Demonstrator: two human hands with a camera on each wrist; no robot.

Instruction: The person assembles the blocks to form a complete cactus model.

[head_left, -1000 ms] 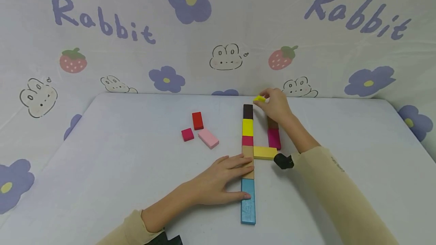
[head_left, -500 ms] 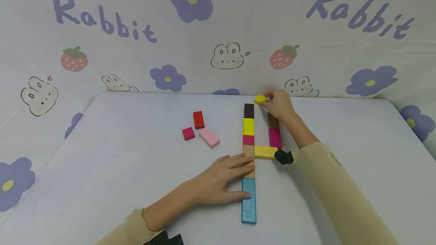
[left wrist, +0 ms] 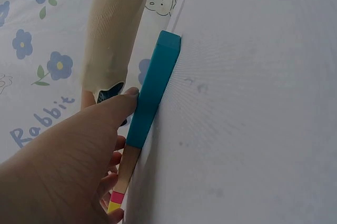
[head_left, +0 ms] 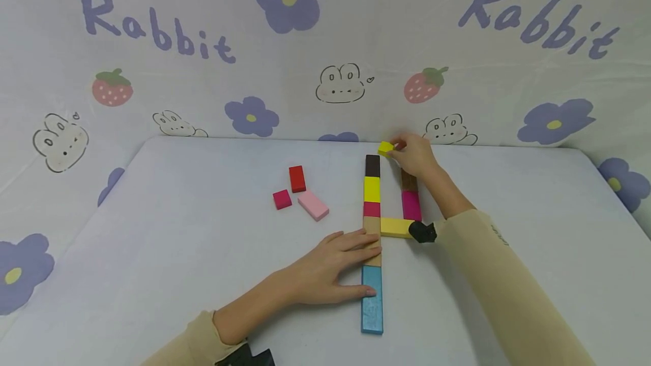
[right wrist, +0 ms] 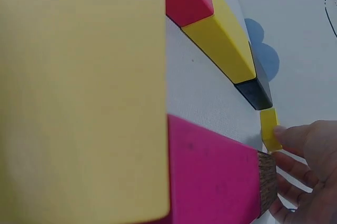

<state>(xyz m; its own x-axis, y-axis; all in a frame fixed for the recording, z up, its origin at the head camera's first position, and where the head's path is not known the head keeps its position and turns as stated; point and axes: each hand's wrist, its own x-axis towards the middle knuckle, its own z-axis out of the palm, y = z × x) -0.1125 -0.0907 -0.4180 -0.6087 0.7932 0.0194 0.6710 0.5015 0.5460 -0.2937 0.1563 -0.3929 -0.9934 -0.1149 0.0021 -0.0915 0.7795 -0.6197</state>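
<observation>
My right hand (head_left: 416, 157) pinches a small yellow block (head_left: 385, 148) between thumb and fingers, at the table's far edge. In the right wrist view that yellow block (right wrist: 269, 129) sits at the end of the black block (right wrist: 255, 88). A straight column runs towards me: black, yellow (head_left: 372, 190), red, tan (head_left: 372, 223) and long blue (head_left: 372, 315) blocks. My left hand (head_left: 328, 275) rests on it, fingers straight over the tan block, thumb on the blue one. Right of the column are a pale yellow crosswise block (head_left: 395, 227), a magenta block (head_left: 411, 205) and a brown block (head_left: 408, 181).
Left of the column lie three loose blocks: red (head_left: 297, 179), crimson (head_left: 282, 199) and pink (head_left: 313, 205). A patterned cloth (head_left: 203, 95) hangs behind the white table (head_left: 152, 242). A black wrist mount (head_left: 423, 232) overlaps the crosswise block in the head view.
The small yellow block has shifted slightly left and turned straighter in my right hand's pinch, with more of it showing. My left hand stays in place on the column.
</observation>
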